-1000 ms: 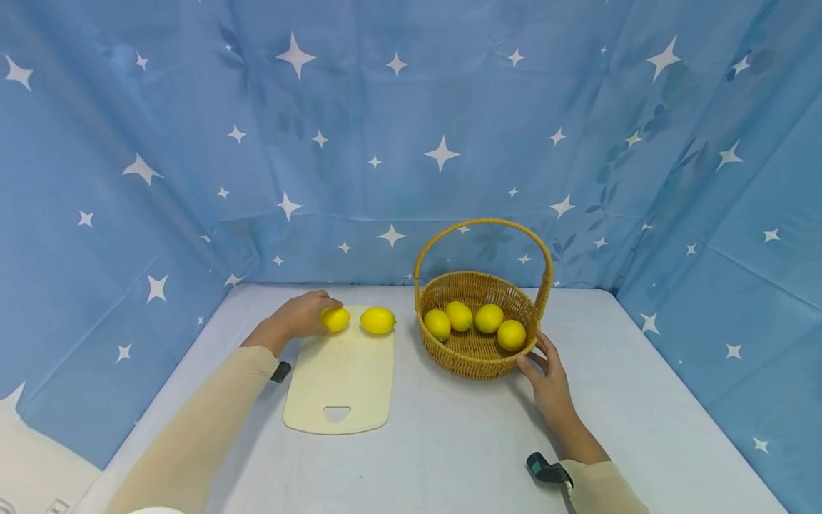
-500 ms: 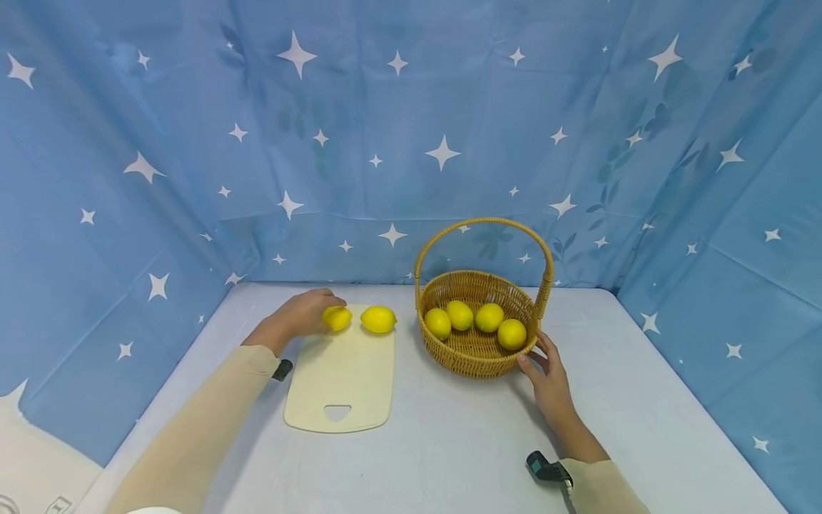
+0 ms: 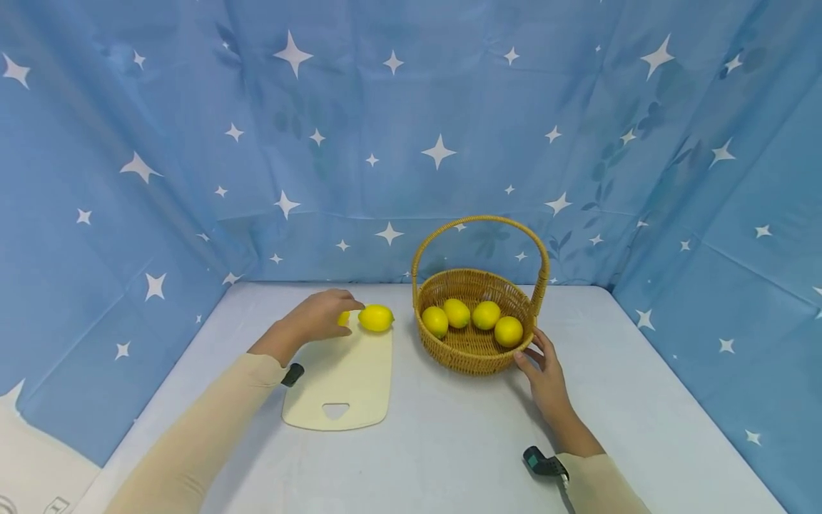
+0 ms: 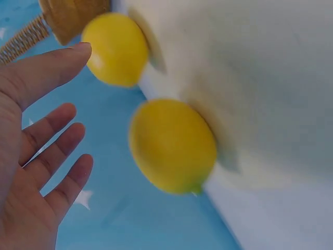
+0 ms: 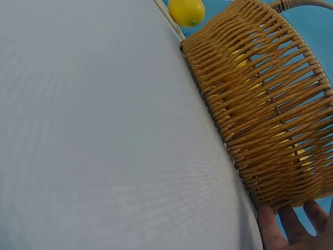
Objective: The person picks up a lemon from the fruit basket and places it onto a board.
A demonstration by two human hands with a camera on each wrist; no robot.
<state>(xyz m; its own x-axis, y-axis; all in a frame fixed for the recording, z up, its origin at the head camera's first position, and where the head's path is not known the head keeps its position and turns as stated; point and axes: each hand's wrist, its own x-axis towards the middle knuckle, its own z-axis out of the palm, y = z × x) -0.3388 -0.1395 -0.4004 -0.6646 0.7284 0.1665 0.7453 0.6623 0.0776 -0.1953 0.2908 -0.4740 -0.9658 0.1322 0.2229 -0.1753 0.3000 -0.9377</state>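
Note:
My left hand (image 3: pixel 323 316) is over the far end of a cream cutting board (image 3: pixel 349 375), thumb and fingers spread with nothing between them. Beneath it sits one lemon (image 4: pixel 173 147), mostly hidden by the hand in the head view. A second lemon (image 3: pixel 376 318) lies just right of the fingertips on the same board. With extended fingertips my right hand (image 3: pixel 546 378) touches the near right side of a wicker basket (image 3: pixel 472 363). Several lemons (image 3: pixel 486 315) rest inside this basket, which stands upright with its handle raised.
A white cloth covers the table (image 3: pixel 443 450). Behind and on both sides hangs a blue curtain (image 3: pixel 359 185) with white stars. The tall basket handle (image 3: pixel 483 218) arches over the basket's opening. Each wrist wears a small dark camera (image 3: pixel 541 462).
My left hand has let go of the left lemon, which stays on the board, and has shifted right toward the other one. My right hand stays at the basket.

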